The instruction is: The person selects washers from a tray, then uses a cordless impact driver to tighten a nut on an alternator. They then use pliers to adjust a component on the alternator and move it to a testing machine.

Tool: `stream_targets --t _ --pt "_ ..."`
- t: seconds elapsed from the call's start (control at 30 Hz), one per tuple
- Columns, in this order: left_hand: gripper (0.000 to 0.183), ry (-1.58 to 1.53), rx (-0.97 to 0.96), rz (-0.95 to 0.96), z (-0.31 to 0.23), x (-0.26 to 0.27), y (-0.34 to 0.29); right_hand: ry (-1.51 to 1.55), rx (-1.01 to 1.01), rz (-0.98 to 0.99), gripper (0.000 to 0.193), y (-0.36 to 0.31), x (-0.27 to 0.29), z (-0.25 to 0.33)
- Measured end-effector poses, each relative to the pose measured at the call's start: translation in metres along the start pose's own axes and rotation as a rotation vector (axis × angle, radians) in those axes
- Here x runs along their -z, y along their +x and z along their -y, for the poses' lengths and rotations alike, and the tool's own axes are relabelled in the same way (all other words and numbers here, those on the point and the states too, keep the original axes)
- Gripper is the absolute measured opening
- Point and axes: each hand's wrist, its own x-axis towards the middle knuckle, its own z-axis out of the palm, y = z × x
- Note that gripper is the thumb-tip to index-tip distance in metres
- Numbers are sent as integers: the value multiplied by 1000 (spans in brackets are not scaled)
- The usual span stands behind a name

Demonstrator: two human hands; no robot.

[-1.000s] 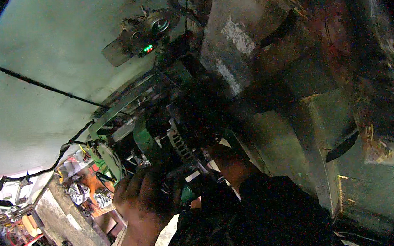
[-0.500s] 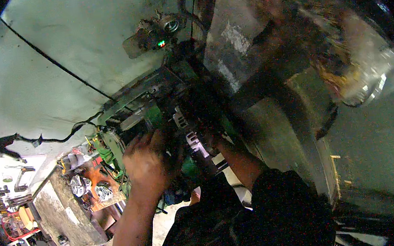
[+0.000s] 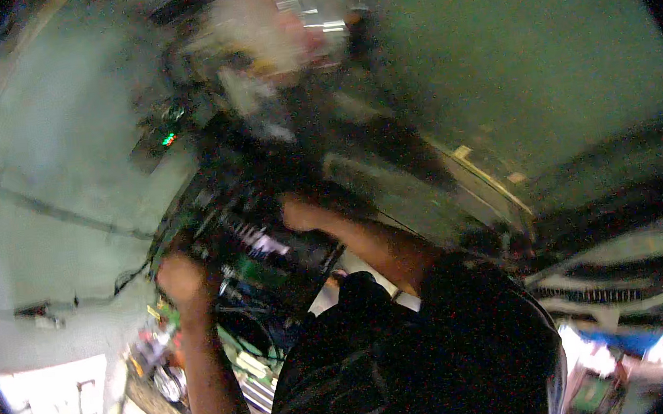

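My left hand (image 3: pixel 181 275) is at the left side of a dark, green-painted machine (image 3: pixel 262 272). Motion smears it, and its fingers cannot be made out. On the machine's other side is my right hand (image 3: pixel 298 213), its fingers lost in shadow and blur. Between the two hands lies a bright, slotted metal part (image 3: pixel 262 242), fixed to or resting on the machine; I cannot tell which. Whether either hand grips anything is not visible.
A device with a small lit green and red display (image 3: pixel 169 138) stands beyond the machine. A cable (image 3: pixel 133 276) runs along the wall at left. At lower left is a cluttered wooden workbench (image 3: pixel 146 404) with a round, silvery finned part (image 3: pixel 171 383).
The view has swung to the right, so the machine sits further left and more clutter shows at lower right. My left hand is further from the bright metal part.
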Motion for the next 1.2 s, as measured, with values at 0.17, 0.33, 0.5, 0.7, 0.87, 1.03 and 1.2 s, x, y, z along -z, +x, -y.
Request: stream_targets --t 0.17,0.33,0.5,0.7,0.87,1.03,1.2 --pt "41 -182 -217 -215 -3 11 4 21 30 -15 53 23 -9 26" --pt "31 -370 -341 -212 -12 30 -7 59 45 -14 52 40 -12 54" --pt "27 -386 -371 -248 -10 28 -4 72 40 -37 52 47 -11 71" --pt "23 -340 -345 -240 -6 24 0 68 45 -45 51 50 -9 78" --pt "28 -392 -403 -248 -7 25 -1 68 38 -71 51 49 -3 71" --pt "22 -256 -263 -229 -5 16 5 76 32 -78 51 48 5 62" --pt "27 -257 -362 -232 -1 15 11 85 23 -78 50 45 9 65"
